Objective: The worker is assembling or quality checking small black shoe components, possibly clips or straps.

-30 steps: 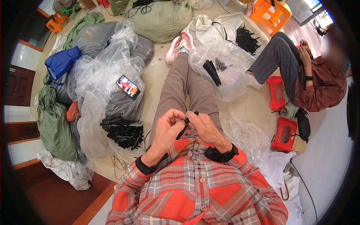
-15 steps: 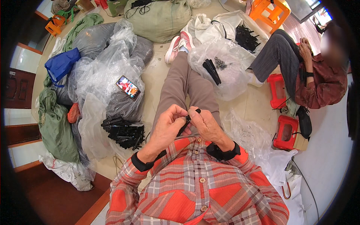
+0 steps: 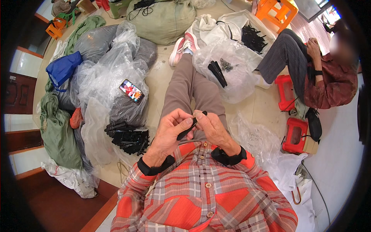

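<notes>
Above my lap, my left hand (image 3: pixel 170 127) and my right hand (image 3: pixel 213 129) meet, both with bent fingers. Between them is a short black strap (image 3: pixel 186 133). Its lower part lies under my left thumb, and its upper end pokes out past my right fingertips. Whether it carries a buckle is hidden by the fingers. To the left lies a heap of black straps (image 3: pixel 129 138), some with buckles. Beyond my knees, on clear plastic sheeting (image 3: pixel 239 83), rest a bundle of black strips (image 3: pixel 217 73) and a small pile of metal pieces (image 3: pixel 226 65).
A phone (image 3: pixel 131 91) with a lit screen lies on plastic-wrapped sacks (image 3: pixel 96 83) at the left. A blue bag (image 3: pixel 63 69) sits beside them. At the right a co-worker (image 3: pixel 328 77) sits near two red-framed objects (image 3: pixel 295 135). More black pieces (image 3: pixel 253 40) lie on white cloth farther off.
The strap has turned between my fingers, and more of its plain dark side shows under my left thumb. My hands stay in nearly the same place.
</notes>
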`<state>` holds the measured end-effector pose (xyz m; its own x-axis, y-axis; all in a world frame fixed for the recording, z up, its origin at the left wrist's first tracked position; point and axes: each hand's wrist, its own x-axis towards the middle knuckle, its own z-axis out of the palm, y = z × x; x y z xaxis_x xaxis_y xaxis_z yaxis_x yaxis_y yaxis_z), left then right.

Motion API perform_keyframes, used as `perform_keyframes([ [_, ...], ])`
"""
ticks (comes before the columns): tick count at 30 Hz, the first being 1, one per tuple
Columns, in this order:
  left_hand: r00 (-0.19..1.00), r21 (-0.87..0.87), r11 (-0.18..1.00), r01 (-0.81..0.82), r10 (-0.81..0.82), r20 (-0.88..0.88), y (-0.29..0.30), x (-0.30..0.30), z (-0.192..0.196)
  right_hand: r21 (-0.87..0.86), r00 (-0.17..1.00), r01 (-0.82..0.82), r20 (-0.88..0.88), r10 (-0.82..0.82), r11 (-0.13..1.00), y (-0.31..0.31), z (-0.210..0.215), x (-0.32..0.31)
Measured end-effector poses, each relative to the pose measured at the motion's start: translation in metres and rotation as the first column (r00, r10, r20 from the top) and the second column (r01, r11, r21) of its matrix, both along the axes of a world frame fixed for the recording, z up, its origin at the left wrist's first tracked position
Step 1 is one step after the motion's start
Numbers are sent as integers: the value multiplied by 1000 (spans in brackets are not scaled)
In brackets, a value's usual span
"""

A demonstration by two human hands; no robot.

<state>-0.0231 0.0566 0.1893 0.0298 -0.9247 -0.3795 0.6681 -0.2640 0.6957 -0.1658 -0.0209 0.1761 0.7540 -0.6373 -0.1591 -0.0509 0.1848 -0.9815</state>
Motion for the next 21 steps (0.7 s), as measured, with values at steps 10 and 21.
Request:
perform_keyframes([
  [10, 994, -46, 996, -81, 83, 65, 2, -13, 9, 243, 979, 112, 141, -149, 964, 6, 1, 2],
  [21, 968, -98, 995, -34, 57, 245, 0, -9, 4, -31, 1000, -8, -13, 8, 999, -9, 11, 1],
])
